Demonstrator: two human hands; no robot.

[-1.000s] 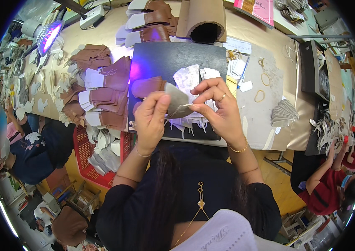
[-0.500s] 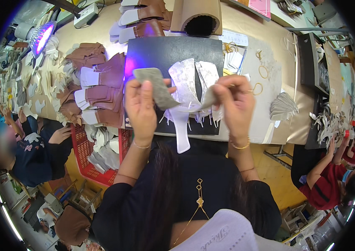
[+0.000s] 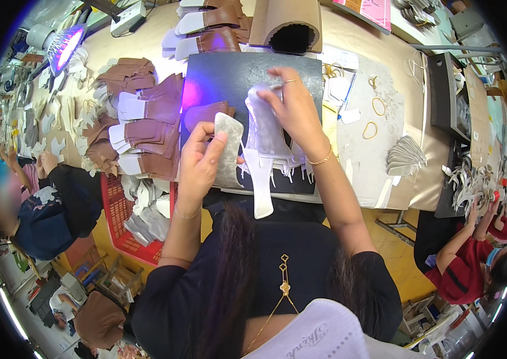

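My left hand [image 3: 201,160] is closed on a grey, round-cornered flat piece [image 3: 228,143], pinched between thumb and fingers above the black board's left side. My right hand [image 3: 299,113] is over the middle of the board, its thumb at the upper edge of a blurred whitish piece [image 3: 270,134]. That piece appears to be pinched there; the fingertips partly hide the hold. Beneath it, white shaped pieces lie fanned out, and one long white tongue [image 3: 261,197] reaches past the near edge of the black board [image 3: 238,70]. Brown pieces [image 3: 205,113] lie beside my left hand.
Brown-and-white pieces [image 3: 148,137] are stacked on the left. A lit lamp [image 3: 67,51] stands far left, and a cardboard tube [image 3: 286,24] lies behind the board. Rubber bands [image 3: 379,106] and a grey fan of pieces [image 3: 407,157] sit right. A red basket [image 3: 119,209] holds pale scraps.
Both hands held the grey piece; now only my left hand does. My right hand has let it go and moved up and left to the whitish pieces. Brown pieces show on the board.
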